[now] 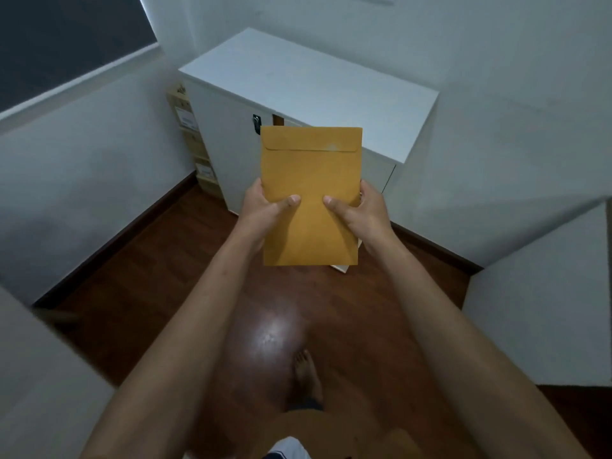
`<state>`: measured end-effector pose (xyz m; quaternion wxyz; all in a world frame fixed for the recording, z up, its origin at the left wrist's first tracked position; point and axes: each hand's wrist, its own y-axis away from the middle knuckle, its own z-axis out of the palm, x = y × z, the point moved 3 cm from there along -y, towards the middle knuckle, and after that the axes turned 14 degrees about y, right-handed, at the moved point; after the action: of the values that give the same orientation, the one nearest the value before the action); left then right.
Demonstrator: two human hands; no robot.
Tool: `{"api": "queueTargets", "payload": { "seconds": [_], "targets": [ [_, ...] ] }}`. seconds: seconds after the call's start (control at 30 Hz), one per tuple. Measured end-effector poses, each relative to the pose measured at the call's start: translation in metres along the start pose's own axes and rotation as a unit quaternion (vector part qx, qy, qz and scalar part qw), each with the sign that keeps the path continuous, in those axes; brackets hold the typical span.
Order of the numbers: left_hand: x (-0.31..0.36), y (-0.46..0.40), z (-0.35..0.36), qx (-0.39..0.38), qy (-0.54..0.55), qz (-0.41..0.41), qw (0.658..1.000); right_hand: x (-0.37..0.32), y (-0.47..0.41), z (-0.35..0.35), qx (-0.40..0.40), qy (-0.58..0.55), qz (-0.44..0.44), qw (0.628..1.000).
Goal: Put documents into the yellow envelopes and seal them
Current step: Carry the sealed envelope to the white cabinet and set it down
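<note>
A yellow envelope [311, 173] is held upright in front of me, flap side facing me, with the flap folded down along its top edge. My left hand [265, 207] grips its left edge, thumb pressed on the front. My right hand [361, 210] grips the right edge the same way. Both thumbs rest near the envelope's middle. A sliver of white paper [341, 268] shows below its lower right corner. I cannot tell what is inside the envelope.
A white cabinet [314, 81] stands ahead in the corner, its top bare and a dark handle [256, 123] on its front. Cardboard boxes [193, 140] are wedged between it and the left wall. Dark wood floor [159, 276] lies below; white walls on both sides.
</note>
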<state>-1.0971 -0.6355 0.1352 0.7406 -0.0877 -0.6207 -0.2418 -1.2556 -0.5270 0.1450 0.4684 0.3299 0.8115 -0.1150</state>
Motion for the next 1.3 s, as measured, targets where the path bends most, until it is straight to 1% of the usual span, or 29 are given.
{"api": "queueTargets", "payload": {
  "seconds": [0.17,0.33,0.4,0.5,0.57,0.73,0.87,1.0,1.2,1.3],
  "targets": [
    [0.009,-0.093,0.013,0.011,-0.029,-0.012,0.999,-0.012,-0.087,-0.007,-0.015,0.018,0.018,1.000],
    [0.010,-0.164,0.016,0.030,-0.057,-0.022,0.998,-0.014,-0.158,-0.005,-0.028,0.019,0.023,0.999],
    [0.008,-0.191,0.014,0.045,-0.064,-0.029,0.997,-0.014,-0.183,0.001,-0.017,0.007,0.028,0.999],
    [0.008,-0.237,0.013,0.062,-0.078,-0.045,0.994,-0.018,-0.227,0.011,0.004,-0.018,0.061,0.998],
    [0.010,-0.269,0.013,0.062,-0.096,-0.043,0.993,-0.019,-0.259,0.015,0.018,-0.004,0.077,0.997],
    [0.026,-0.356,0.021,0.071,-0.165,-0.008,0.984,-0.025,-0.341,0.028,0.041,0.035,0.081,0.995],
    [0.034,-0.426,0.028,0.062,-0.251,-0.016,0.966,-0.032,-0.402,0.036,0.049,0.054,0.115,0.991],
    [0.036,-0.486,0.041,0.048,-0.292,-0.009,0.955,-0.029,-0.454,0.046,0.068,0.073,0.138,0.985],
    [0.031,-0.566,0.052,-0.011,-0.340,-0.028,0.940,-0.025,-0.511,0.054,0.096,0.125,0.199,0.967],
    [0.029,-0.602,0.059,-0.048,-0.376,-0.015,0.925,-0.025,-0.534,0.060,0.105,0.165,0.229,0.954]
  ]
}}
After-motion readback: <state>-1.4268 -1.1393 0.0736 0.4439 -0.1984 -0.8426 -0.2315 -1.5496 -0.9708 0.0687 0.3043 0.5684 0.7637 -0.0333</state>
